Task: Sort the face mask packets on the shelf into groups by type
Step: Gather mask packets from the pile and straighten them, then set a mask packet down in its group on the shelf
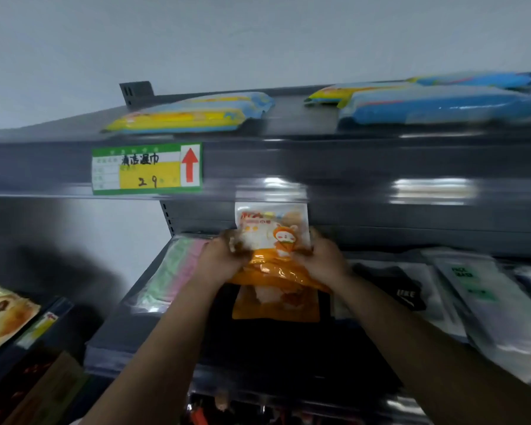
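Note:
Both hands grip an orange cartoon face mask packet (272, 231) held upright above the middle shelf (111, 338). My left hand (224, 256) holds its left edge and my right hand (322, 259) holds its right edge. More orange packets (276, 305) lie flat under the hands. A packet of pink and green masks (172, 271) lies at the shelf's left. A black mask packet (402, 289) and clear packets with white masks and green lettering (478, 289) lie to the right.
The upper shelf (288, 154) carries blue and yellow wipe packs (190, 115) and a green and yellow price tag (147, 168) with a red arrow. Snack bags (3, 314) sit on a neighbouring shelf at the lower left. A white wall is behind.

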The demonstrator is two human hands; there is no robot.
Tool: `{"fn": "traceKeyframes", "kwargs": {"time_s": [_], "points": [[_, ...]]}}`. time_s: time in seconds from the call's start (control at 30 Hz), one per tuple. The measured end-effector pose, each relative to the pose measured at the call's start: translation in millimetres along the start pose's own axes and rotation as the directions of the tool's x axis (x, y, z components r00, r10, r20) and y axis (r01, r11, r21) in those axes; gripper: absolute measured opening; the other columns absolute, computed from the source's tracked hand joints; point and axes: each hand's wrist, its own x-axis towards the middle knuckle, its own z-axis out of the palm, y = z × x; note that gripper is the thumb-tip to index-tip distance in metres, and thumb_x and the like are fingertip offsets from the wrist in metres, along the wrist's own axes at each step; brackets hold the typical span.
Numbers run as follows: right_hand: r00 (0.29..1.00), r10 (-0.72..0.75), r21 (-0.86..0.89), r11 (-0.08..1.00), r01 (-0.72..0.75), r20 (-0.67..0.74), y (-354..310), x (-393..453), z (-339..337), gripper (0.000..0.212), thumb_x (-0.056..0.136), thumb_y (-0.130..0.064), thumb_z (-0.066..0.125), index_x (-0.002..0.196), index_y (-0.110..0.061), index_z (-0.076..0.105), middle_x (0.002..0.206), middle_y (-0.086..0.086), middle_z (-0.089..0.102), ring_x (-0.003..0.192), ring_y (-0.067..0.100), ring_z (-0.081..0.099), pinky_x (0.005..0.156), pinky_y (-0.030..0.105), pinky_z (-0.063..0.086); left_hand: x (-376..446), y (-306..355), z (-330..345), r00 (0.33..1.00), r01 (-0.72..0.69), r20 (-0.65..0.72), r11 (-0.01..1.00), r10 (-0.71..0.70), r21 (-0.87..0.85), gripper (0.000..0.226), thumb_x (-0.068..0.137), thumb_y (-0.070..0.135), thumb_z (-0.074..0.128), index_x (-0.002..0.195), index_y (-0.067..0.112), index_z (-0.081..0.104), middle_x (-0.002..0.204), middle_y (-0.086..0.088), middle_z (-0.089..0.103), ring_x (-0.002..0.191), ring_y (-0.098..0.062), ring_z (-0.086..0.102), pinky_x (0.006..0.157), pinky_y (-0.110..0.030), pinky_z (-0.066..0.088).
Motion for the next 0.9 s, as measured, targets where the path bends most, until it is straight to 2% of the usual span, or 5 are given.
{"fn": "traceKeyframes", "kwargs": {"time_s": [0.1, 0.17, 0.3, 0.6, 0.9], "points": [[0.999, -0.036, -0.159, 0.987, 0.037, 0.009, 4.5, 4.7, 13.9, 0.043, 0.09, -0.036, 0.056, 0.131, -0.024, 0.051, 0.13, 0.009, 0.057, 0.117, 0.028, 0.053, 0.092, 0.029, 0.044, 5.0, -13.0, 1.8, 0.999, -0.03, 0.039, 0.992, 0.026, 0.124, 0.05, 0.082, 0.047, 0.061, 0.124, 0.02, 0.055, 0.119, -0.011, 0.065, 0.111, -0.03, 0.058, 0.091, -0.034, 0.046], [0.999, -0.035, -0.208, 0.978, 0.032, -0.01, 4.2, 7.2, 18.1, 0.04, 0.093, -0.041, 0.048, 0.129, -0.025, 0.052, 0.133, 0.008, 0.055, 0.121, 0.029, 0.048, 0.098, 0.039, 0.044, 7.0, -16.0, 2.4, 0.996, -0.067, 0.065, 0.992, 0.06, 0.109, 0.047, 0.084, 0.044, 0.061, 0.125, 0.02, 0.055, 0.122, -0.009, 0.064, 0.112, -0.028, 0.057, 0.095, -0.036, 0.046], [0.997, -0.069, -0.348, 0.936, 0.048, -0.047, -2.8, 5.4, 18.3, 0.042, 0.094, -0.045, 0.037, 0.129, -0.027, 0.051, 0.138, 0.001, 0.049, 0.128, 0.026, 0.039, 0.105, 0.039, 0.035, 8.6, -20.3, 5.1, 0.988, -0.112, 0.124, 0.987, 0.097, 0.117, 0.062, 0.075, 0.054, 0.052, 0.128, 0.023, 0.055, 0.127, -0.007, 0.061, 0.115, -0.028, 0.056, 0.098, -0.038, 0.045], [0.988, -0.138, -0.476, 0.875, 0.09, -0.067, -5.9, -33.5, -4.9, 0.04, 0.096, -0.039, 0.04, 0.133, -0.024, 0.047, 0.139, 0.001, 0.045, 0.129, 0.025, 0.036, 0.102, 0.038, 0.033, -18.7, 10.1, 17.8, 0.945, -0.314, 0.068, 0.835, 0.319, 0.453, 0.052, 0.09, 0.042, 0.049, 0.14, 0.027, 0.039, 0.147, 0.0, 0.039, 0.136, -0.027, 0.032, 0.112, -0.04, 0.027], [0.993, -0.114, -0.679, 0.729, 0.087, 0.004, 26.6, -84.7, -66.8, 0.046, 0.095, -0.036, 0.04, 0.135, -0.015, 0.042, 0.138, 0.008, 0.047, 0.127, 0.029, 0.038, 0.1, 0.038, 0.031, -66.9, 80.2, 67.3, 0.876, -0.452, 0.176, 0.637, 0.449, 0.625, 0.053, 0.091, 0.038, 0.043, 0.14, 0.024, 0.033, 0.145, -0.002, 0.038, 0.132, -0.026, 0.032, 0.107, -0.041, 0.025]]}}
